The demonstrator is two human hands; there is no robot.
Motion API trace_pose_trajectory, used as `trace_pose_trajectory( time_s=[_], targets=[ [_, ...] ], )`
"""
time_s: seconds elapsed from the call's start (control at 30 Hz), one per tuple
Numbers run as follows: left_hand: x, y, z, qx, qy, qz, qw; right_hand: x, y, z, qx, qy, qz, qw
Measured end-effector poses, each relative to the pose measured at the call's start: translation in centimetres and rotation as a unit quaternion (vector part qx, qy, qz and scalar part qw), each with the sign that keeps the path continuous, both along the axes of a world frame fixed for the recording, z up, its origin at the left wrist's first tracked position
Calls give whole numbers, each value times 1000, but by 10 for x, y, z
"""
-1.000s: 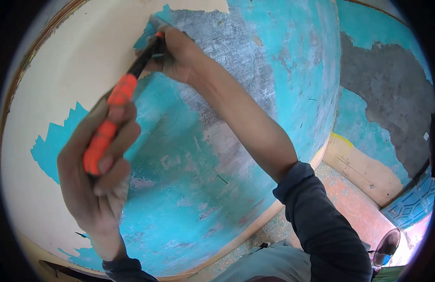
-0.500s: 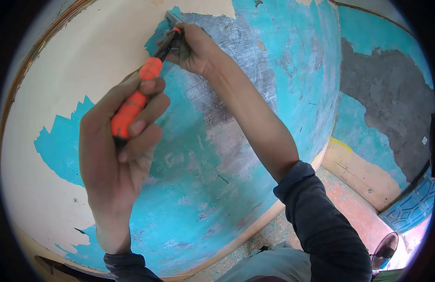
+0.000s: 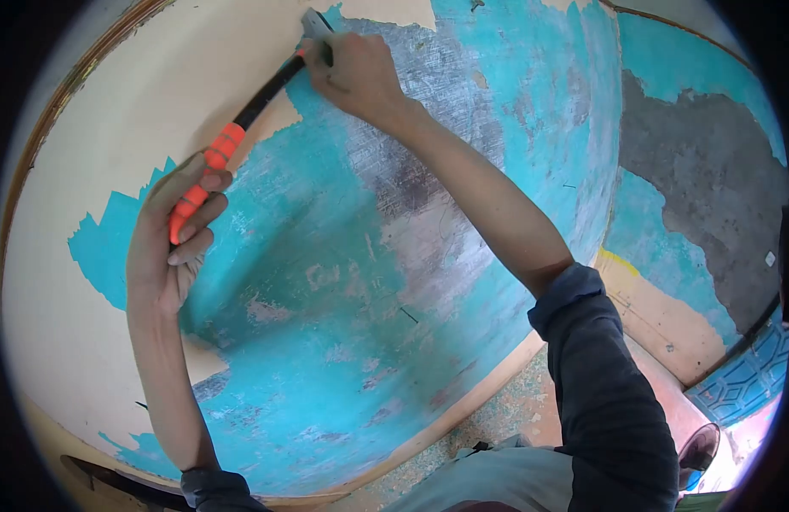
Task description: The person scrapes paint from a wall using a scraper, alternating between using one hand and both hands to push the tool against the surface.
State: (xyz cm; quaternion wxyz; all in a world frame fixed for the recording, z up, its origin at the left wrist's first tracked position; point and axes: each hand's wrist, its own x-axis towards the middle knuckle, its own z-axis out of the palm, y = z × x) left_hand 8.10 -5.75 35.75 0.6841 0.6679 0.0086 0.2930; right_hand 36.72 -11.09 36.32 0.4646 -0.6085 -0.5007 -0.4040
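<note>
My left hand (image 3: 183,200) is wrapped round the orange grip of a long-handled tool (image 3: 262,100), its black shaft slanting up to the right. At the upper end, my right hand (image 3: 353,72) is closed round the tool near its grey head (image 3: 315,23). That head lies at the wall, close to the border between the cream layer and the turquoise paint. Fingers partly hide the head. Turquoise paint (image 3: 301,282) with scratched, greyish patches (image 3: 411,94) covers the middle of the wall.
A side wall with a dark grey patch (image 3: 710,188) stands at the right. Below it are a blue patterned panel (image 3: 748,371) and a round fan-like object (image 3: 699,447). Speckled debris (image 3: 505,414) lies on the floor along the wall's base.
My left hand has moved left and down with the grip, so more of the black shaft shows. My right hand and the tool's head have shifted slightly; the handle is farther from the camera.
</note>
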Motion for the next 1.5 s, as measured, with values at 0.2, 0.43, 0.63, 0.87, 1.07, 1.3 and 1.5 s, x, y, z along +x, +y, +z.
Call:
trace_pose_trajectory(
  time_s=[0.2,0.43,0.63,0.87,1.07,1.3,1.5],
  targets=[
    [-12,14,57,115,17,60,991,-17,20,35,254,-376,89,887],
    [-29,12,83,413,94,326,845,-8,65,67,86,-282,83,952],
    [-13,-39,76,683,100,512,511,0,63,70,109,-264,86,954],
    [18,-60,67,672,111,530,505,35,53,75,85,-255,124,955],
    [1,-82,28,622,85,527,572,9,58,57,74,-314,120,939],
    [49,-80,25,615,56,510,598,8,-9,63,-80,-311,-285,903],
    [43,-67,-42,493,98,403,765,32,29,12,142,-344,216,903]
  ],
)
